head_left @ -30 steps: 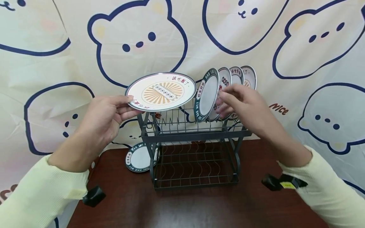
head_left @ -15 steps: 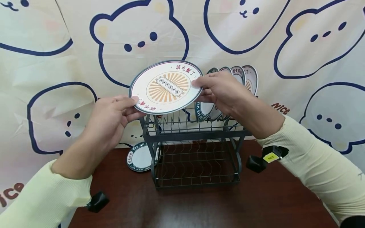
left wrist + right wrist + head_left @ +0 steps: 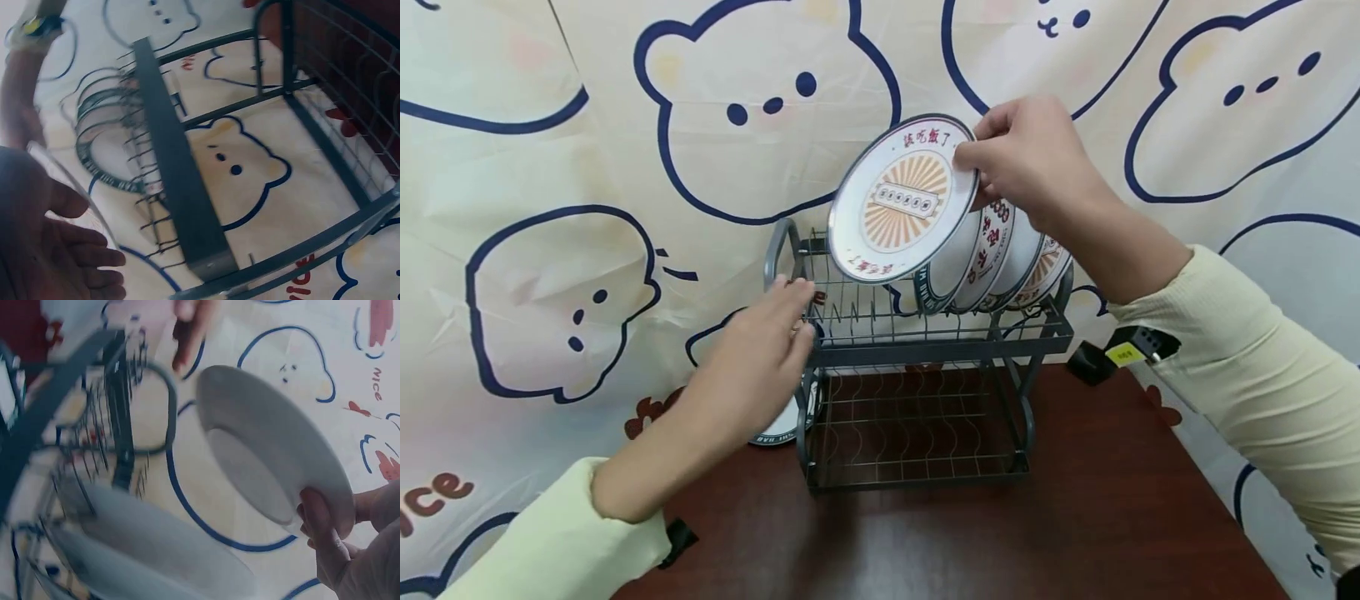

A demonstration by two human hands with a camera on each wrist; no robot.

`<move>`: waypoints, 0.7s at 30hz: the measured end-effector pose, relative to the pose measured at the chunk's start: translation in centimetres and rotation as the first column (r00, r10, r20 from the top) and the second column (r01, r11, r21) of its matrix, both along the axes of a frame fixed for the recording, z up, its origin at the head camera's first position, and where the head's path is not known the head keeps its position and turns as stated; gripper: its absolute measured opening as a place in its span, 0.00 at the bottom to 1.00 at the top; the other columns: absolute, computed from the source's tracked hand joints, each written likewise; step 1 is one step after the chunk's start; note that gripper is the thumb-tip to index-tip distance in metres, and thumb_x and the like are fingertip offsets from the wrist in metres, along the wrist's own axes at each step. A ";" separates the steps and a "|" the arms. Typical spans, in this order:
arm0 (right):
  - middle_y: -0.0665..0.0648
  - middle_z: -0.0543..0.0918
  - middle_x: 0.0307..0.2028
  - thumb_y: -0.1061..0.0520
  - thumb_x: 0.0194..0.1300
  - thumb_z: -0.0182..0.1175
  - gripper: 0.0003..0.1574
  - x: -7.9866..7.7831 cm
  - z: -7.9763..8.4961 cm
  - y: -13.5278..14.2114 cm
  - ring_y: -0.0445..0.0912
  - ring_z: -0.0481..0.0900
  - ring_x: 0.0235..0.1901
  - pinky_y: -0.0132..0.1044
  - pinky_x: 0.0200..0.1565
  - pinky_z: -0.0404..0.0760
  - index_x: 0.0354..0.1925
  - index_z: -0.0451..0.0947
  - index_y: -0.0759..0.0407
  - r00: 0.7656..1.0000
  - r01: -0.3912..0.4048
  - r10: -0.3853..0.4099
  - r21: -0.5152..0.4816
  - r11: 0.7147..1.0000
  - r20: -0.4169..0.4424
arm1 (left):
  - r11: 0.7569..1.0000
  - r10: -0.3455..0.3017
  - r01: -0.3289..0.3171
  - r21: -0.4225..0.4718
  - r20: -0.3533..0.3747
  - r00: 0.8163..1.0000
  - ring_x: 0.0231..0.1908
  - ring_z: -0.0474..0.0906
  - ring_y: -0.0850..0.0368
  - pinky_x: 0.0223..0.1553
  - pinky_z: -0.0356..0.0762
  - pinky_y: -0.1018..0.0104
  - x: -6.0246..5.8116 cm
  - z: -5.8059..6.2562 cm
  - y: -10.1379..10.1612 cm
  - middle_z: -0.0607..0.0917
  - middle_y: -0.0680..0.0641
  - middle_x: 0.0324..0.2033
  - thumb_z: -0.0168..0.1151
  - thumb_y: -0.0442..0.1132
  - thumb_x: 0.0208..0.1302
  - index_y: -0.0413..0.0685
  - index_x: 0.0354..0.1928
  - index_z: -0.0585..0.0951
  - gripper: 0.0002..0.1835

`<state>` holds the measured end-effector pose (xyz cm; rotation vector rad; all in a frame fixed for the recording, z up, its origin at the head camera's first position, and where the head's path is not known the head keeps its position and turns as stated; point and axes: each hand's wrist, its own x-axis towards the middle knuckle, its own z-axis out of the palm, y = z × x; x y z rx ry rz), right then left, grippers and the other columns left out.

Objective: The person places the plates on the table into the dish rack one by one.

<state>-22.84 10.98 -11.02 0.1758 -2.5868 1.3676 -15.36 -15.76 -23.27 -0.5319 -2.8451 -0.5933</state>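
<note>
A white plate [image 3: 904, 200] with a dark rim, orange sunburst and red lettering tilts above the upper tier of a dark metal dish rack [image 3: 940, 353]. My right hand [image 3: 1026, 158] pinches its upper right edge, thumb on the face; the right wrist view shows the plain underside of the plate [image 3: 269, 444] and my fingers [image 3: 319, 512] on it. My left hand [image 3: 760, 350] is by the rack's left end, fingers extended, holding nothing. Several plates [image 3: 992, 250] stand on edge in the right part of the upper tier.
Another plate [image 3: 782, 425] with a green rim lies behind the rack's lower left, partly hidden by my left hand. The rack's lower tier [image 3: 917, 433] is wire. It stands on a dark wooden table [image 3: 925, 542] against a cartoon-bear cloth [image 3: 580, 167].
Both hands held the plate half a second ago. My left hand has let go and dropped lower; my right hand has lifted the plate up and rightward and tipped it steeper.
</note>
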 end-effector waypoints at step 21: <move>0.61 0.85 0.24 0.63 0.67 0.53 0.12 -2.9 0.6 -3.0 0.51 0.88 0.22 0.30 0.18 0.80 0.34 0.83 0.68 0.987 0.097 0.000 0.593 0.799 -0.162 | 0.911 -0.185 0.081 -0.404 -0.226 0.957 0.77 0.59 0.41 0.78 0.60 0.47 -0.6 -3.6 0.9 0.64 0.34 0.75 0.55 0.41 0.76 0.31 0.75 0.63 0.32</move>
